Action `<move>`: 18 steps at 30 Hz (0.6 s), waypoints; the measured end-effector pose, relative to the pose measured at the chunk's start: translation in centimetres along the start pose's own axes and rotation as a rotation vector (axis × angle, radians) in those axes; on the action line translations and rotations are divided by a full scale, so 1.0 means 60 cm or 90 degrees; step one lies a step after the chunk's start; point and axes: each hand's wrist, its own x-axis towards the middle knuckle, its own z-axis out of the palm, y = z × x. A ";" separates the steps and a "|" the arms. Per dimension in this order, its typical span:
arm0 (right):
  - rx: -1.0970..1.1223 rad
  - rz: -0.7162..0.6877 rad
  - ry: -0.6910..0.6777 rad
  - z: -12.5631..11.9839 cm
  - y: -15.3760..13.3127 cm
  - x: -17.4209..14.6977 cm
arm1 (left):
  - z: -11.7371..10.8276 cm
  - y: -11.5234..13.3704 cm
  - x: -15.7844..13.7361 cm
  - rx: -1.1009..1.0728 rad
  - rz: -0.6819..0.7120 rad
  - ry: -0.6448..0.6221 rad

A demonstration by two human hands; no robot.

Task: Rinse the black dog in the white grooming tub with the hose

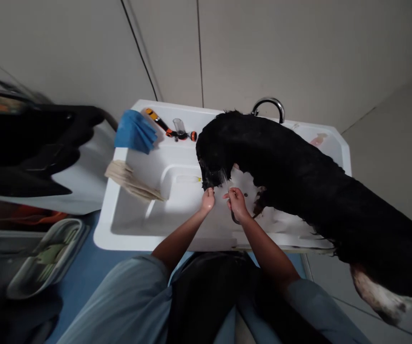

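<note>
- Looks like a wet-down or rinse is the step in hand: a thin spray of water is being aimed at the hanging fur at the left end of the black dog.
- The dog is stretched from the middle of the white tub out over its near right edge.
- Next move, as far as can be judged: the spray would need to be worked along the coat, with the wet fur steadied.
- Right hand: fingers curled around the end of a dark hose, which is gripped just right of the fur; the nozzle is mostly covered.
- Left hand: partly cupped, fingertips at the fur's lower tip. It's dim there, so whether fur is pinched or only supported can't be told.
- Far left on the ledge, an orange-and-black spray gun has been left lying, beside a blue cloth.
</note>
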 end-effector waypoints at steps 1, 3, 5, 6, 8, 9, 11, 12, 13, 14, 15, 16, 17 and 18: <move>-0.003 0.003 -0.011 -0.001 -0.005 -0.002 | -0.001 0.010 0.001 0.003 0.006 0.023; -0.011 0.007 -0.034 -0.002 -0.017 -0.005 | -0.001 0.028 0.005 -0.007 0.025 0.067; -0.017 0.000 -0.053 0.000 -0.031 -0.006 | 0.000 0.047 0.014 -0.042 0.048 0.094; -0.017 -0.008 -0.061 0.002 -0.039 -0.007 | 0.001 0.058 0.021 -0.062 0.061 0.098; -0.013 -0.024 -0.067 0.009 -0.053 -0.006 | 0.000 0.084 0.040 -0.093 0.091 0.101; -0.012 -0.032 -0.068 0.014 -0.059 -0.005 | 0.000 0.099 0.052 -0.100 0.114 0.099; -0.014 -0.039 -0.066 0.023 -0.068 -0.001 | -0.001 0.132 0.083 -0.095 0.183 0.093; -0.019 -0.038 -0.062 0.029 -0.071 0.001 | 0.001 0.149 0.102 -0.086 0.224 0.089; -0.027 -0.037 -0.058 0.034 -0.073 0.004 | 0.003 0.164 0.123 -0.075 0.263 0.085; -0.036 -0.034 -0.054 0.040 -0.073 0.008 | 0.008 0.177 0.145 -0.064 0.288 0.085; -0.046 -0.030 -0.047 0.046 -0.073 0.013 | 0.013 0.185 0.169 -0.057 0.295 0.093; -0.056 -0.024 -0.038 0.052 -0.070 0.018 | 0.020 0.188 0.193 -0.058 0.283 0.111; -0.067 -0.014 -0.028 0.059 -0.067 0.025 | 0.028 0.185 0.215 -0.072 0.255 0.135; -0.076 -0.002 -0.016 0.066 -0.061 0.032 | 0.037 0.177 0.236 -0.099 0.214 0.153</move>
